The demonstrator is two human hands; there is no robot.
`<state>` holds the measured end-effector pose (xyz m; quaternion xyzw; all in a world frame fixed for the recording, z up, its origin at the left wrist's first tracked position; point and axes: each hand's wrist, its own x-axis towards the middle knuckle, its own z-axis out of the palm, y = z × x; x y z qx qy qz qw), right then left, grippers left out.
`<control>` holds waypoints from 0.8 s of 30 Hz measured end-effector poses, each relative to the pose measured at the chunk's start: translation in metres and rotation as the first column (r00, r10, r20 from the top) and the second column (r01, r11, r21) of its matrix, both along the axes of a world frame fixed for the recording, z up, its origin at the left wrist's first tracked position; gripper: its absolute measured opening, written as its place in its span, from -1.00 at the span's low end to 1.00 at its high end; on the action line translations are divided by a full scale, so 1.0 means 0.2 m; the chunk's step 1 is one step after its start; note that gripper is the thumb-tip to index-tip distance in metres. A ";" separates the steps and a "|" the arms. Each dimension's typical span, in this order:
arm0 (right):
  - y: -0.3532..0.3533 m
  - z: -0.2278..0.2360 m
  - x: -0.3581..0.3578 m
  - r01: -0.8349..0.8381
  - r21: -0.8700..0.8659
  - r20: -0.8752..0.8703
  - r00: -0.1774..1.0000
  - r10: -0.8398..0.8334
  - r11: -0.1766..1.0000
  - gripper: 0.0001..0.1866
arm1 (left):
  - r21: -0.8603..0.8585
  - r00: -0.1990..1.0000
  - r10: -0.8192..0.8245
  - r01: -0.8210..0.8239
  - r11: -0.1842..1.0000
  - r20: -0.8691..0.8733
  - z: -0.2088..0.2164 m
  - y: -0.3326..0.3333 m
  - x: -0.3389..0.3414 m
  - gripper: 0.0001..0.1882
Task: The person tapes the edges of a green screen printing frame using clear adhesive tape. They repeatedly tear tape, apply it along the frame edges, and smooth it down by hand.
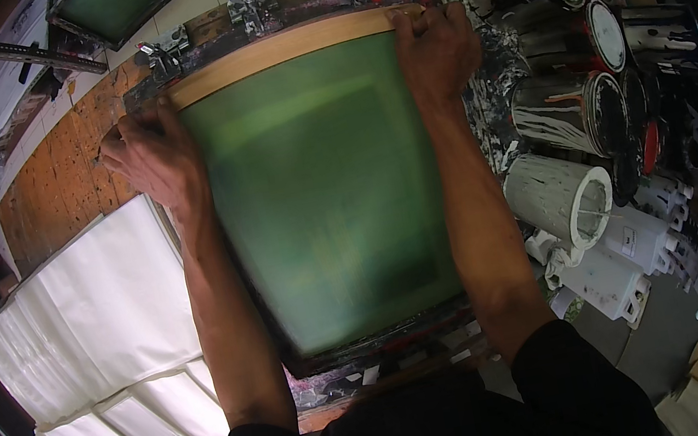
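A screen-printing frame (326, 194) with green mesh and a dark, ink-stained border lies flat on the bench in front of me. Along its far edge runs a smooth tan strip (283, 54); whether it is tape or wood I cannot tell. My left hand (156, 158) is closed at the strip's left end, by the frame's far left corner, fingers curled and thumb against it. At the far right corner my right hand (440, 57) is closed on the other end, its thumb over the strip. Both forearms reach along the frame's sides.
Metal hinge clamps (252, 11) line the bench's far edge. White sheets (103, 308) lie stacked at left on the wooden bench (61, 175). Ink-streaked cans (569, 114), a white tub (555, 196) and white plastic containers (606, 271) crowd the right. Another green screen (111, 8) stands beyond.
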<state>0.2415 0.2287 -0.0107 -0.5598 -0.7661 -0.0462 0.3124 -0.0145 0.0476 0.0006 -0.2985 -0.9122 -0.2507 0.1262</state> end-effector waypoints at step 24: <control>0.00 0.03 -0.02 0.014 0.019 0.076 0.997 -0.015 1.000 -0.73 | 0.114 0.930 0.057 -0.016 0.993 -0.364 -0.02 0.02 0.12 -0.52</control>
